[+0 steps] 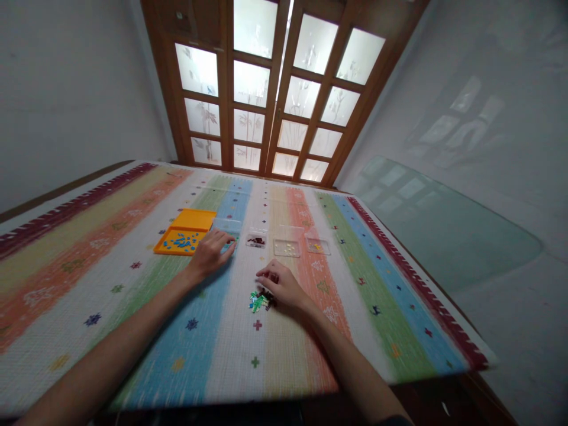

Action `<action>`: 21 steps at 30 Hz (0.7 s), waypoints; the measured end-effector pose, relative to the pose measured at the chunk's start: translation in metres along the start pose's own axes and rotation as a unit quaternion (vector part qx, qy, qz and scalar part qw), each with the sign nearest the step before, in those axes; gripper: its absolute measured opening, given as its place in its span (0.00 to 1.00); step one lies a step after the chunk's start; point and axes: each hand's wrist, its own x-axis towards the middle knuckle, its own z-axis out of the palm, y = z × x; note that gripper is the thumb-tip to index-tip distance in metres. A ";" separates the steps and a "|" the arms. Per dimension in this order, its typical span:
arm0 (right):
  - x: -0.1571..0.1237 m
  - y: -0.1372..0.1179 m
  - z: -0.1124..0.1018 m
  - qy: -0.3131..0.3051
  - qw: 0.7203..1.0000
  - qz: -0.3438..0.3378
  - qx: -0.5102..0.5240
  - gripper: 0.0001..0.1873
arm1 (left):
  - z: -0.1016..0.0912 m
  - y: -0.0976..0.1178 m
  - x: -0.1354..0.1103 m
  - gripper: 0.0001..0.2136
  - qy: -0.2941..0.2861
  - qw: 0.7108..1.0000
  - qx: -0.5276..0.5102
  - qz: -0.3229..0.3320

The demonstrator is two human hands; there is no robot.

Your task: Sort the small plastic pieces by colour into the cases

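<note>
My left hand [213, 253] is over the near side of a clear plastic box [229, 225] with a few green bits in it, hiding part of the box. Its thumb and forefinger are slightly apart, with nothing visible between them. My right hand [284, 285] hovers at a pile of small green, blue and dark pieces [258, 300] on the cloth. Thumb and fingertips come together there in a pinch; whatever they hold is too small to make out. Left of my left hand lies an open orange case [194, 219] with many small blue pieces [183, 241].
Right of the left hand stand a clear box of dark red pieces [256, 241], one of pale pieces [287, 248] and one of yellow-orange pieces [318, 247]. A striped cloth [173, 331] covers the table. Glazed wooden doors [270, 89] rise behind.
</note>
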 end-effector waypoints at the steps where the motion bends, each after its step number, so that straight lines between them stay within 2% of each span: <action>1: 0.000 -0.001 0.000 -0.009 1.000 -0.003 -0.004 0.05 | 0.000 -0.007 0.001 0.09 -0.001 1.000 0.011 -0.017; 6: -0.003 -0.005 -0.002 -0.057 0.998 -0.016 -0.021 0.05 | 0.006 -0.030 -0.004 0.08 -0.004 0.994 0.045 -0.102; 9: -0.004 -0.005 -0.001 -0.068 0.997 -0.023 -0.040 0.07 | 0.011 -0.033 -0.009 0.09 -0.005 0.992 0.048 -0.116; 15: -0.005 -0.001 0.002 -0.078 0.994 -0.035 -0.071 0.07 | 0.006 -0.020 -0.014 0.11 0.019 0.999 0.021 -0.047; 18: -0.005 -0.001 0.002 -0.083 0.993 -0.041 -0.076 0.06 | 0.002 -0.004 -0.016 0.10 0.022 1.000 -0.016 0.002; 21: -0.005 -0.003 0.002 -0.090 0.992 -0.046 -0.076 0.05 | 0.002 0.015 -0.018 0.08 0.000 0.997 -0.063 0.040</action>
